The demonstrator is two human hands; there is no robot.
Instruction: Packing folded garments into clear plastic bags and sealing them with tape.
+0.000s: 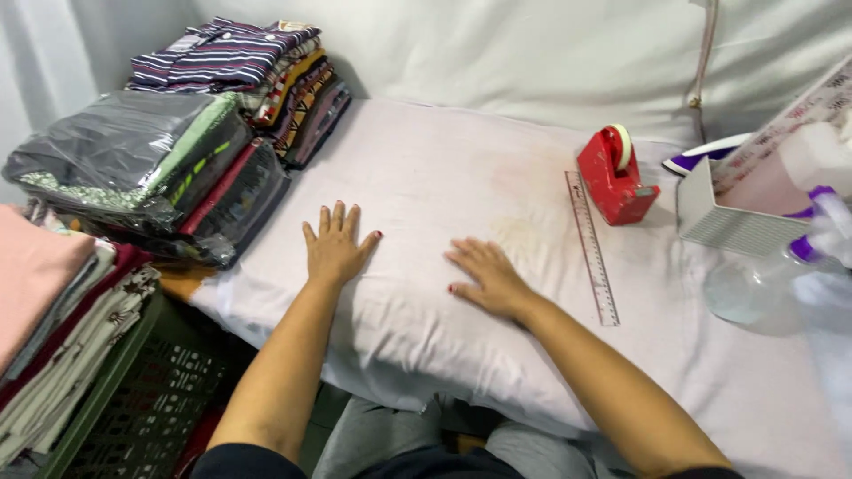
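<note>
Both hands lie flat and empty on the white padded ironing surface [497, 177]: the left hand [335, 247] has its fingers spread and its palm pressed down near the middle of the cloth, and the right hand [486, 277] rests just beside it, fingers loosely together and angled toward the left, gripping nothing. No garment lies under or between them, so the pad itself is what they touch, and it looks smoothed, with faint stains. To the left, folded striped shirts [257, 71] are stacked, and in front of them sit clear bags of packed garments [146, 160], which suggests a good share is already folded and bagged. More folded fabric [53, 310] waits at the far left. A clear ruler [592, 248], a red tape dispenser [614, 177] and a spray bottle [781, 275] stand untouched to the right.
</note>
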